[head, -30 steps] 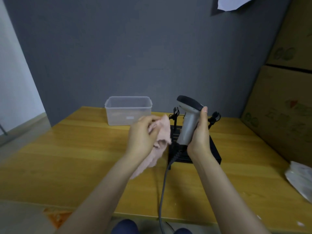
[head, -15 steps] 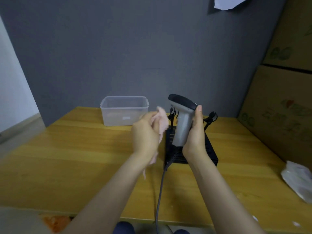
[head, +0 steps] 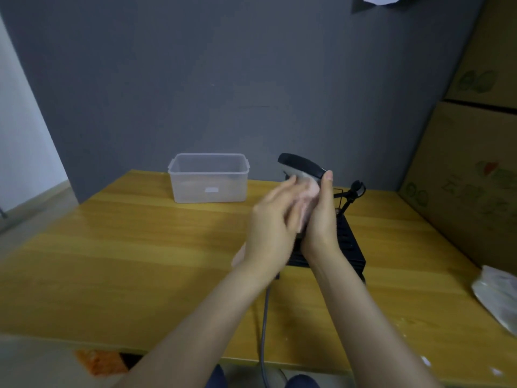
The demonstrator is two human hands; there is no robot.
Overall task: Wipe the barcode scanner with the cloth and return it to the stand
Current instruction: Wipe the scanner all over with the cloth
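Your right hand [head: 321, 219] holds the scanner [head: 300, 165] up above the stand [head: 351, 247]. Your fingers are wrapped around its handle, so the handle is hidden. Only the dark top and a bit of the pale side of the scanner show, above your hands. Your right thumb tip sits just beside the back end of that top part.

Your left hand [head: 272, 225] presses the pink cloth [head: 309, 201] against the scanner, on the side facing you. The left fingers are stretched out long and close together, lying flat on the cloth. The cloth is squeezed between your two hands. A small pale bit of it peeks out below your left wrist. The left hand looks a little blurry.

The stand is a black block on the yellow table [head: 126, 247], right behind and under your hands. A thin black holder [head: 355, 191] sticks up from its far side, to the right of your right thumb. Nothing rests on the holder.

A grey cable [head: 264, 331] hangs down from under your hands, crosses the table and goes over the near edge.

A clear box [head: 208, 177] sits at the back of the table, to the left of the scanner and well apart from it. Brown boxes [head: 475, 163] are stacked on the right. A white bag [head: 498, 298] lies at the right edge of the table.
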